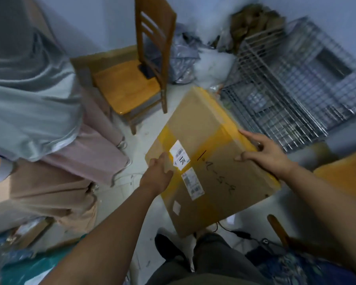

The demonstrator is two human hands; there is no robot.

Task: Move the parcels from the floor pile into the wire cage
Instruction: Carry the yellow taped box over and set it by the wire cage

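Holding a big cardboard box (201, 124) with both hands, the person stands just beside the wire cage (292, 83). The box is outside the cage, on its left side, and the far corner of the box comes near to the cage's nearest corner. The box is tilted, with yellow tape on its edges and black handwriting on the top face. The left hand (158, 171) grips the box edge that is farther from the cage; its fingers are curled round this edge, just beside a white label (179, 154). The right hand (269, 153) holds the edge nearer to the cage: the thumb presses on the top face, the index finger lies stretched along the edge, and the other fingers bend over the side. A wooden chair (127, 85) stands to the left of the cage, beyond the box, and a dark phone (147, 72) lies on its seat. Between the chair and the cage lie grey plastic bags (183, 58). Well apart from the cage, on the far left, another person in a grey shirt (29, 89) is bending down.
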